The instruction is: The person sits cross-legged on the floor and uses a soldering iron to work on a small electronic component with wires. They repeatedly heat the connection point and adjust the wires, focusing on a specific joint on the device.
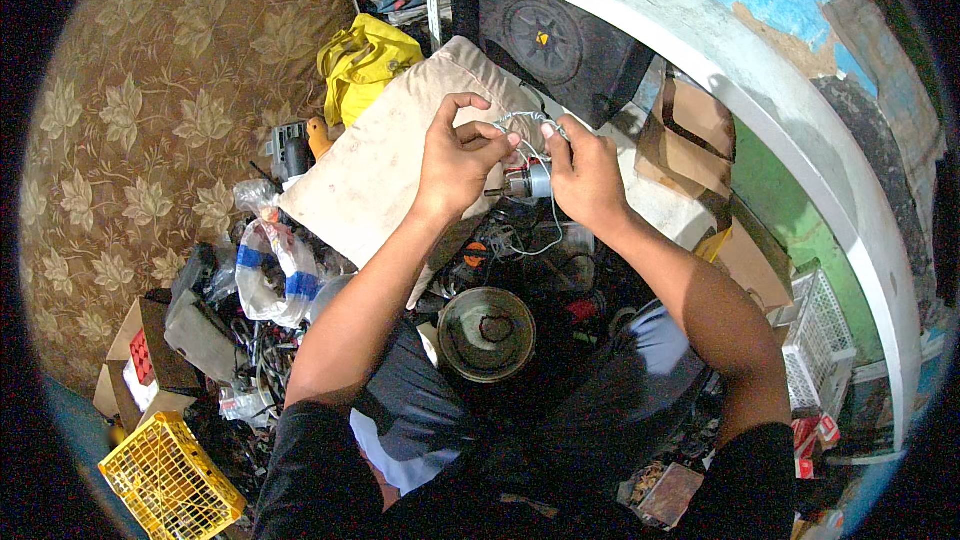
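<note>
A thin pale wire (521, 115), twisted along part of its length, spans the gap between my two hands. My left hand (458, 158) pinches one end between thumb and a finger, with its index finger curled apart above. The other end sits between the thumb and fingers of my right hand (588, 172). From there a loose length of wire (558, 225) loops down below the hands. Just under them, a small cylindrical part (538, 181), silvery with a pale blue band, is partly hidden by my right hand.
A beige cushion (370, 170) lies beyond my left forearm, near a yellow cloth bag (368, 65). A black speaker box (550, 45) stands at the back. Between my knees is a round metal bowl (462, 358). Clutter, a yellow basket (170, 480) and cardboard boxes (690, 140) lie around.
</note>
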`<action>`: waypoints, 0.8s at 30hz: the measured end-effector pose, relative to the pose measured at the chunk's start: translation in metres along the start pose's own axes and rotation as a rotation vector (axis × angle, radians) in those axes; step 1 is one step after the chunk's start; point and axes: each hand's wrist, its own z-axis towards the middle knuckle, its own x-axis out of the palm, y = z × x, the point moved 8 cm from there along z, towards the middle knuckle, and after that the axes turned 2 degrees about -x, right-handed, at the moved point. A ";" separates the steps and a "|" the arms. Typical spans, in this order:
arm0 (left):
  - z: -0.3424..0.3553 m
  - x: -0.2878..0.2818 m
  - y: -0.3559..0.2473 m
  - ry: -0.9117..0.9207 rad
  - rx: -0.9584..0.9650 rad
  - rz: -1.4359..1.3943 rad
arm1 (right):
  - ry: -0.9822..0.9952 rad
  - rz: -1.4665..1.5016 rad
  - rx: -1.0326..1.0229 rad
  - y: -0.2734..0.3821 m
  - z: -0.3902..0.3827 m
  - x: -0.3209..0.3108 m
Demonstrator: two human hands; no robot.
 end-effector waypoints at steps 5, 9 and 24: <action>-0.002 0.001 0.008 -0.060 -0.022 0.066 | 0.011 0.030 -0.018 0.010 -0.002 -0.004; -0.003 0.006 0.013 -0.036 -0.114 0.044 | -0.014 0.050 -0.067 0.016 -0.005 -0.005; -0.005 -0.001 0.011 0.204 -0.240 -0.182 | -0.076 0.120 -0.043 0.004 0.000 -0.008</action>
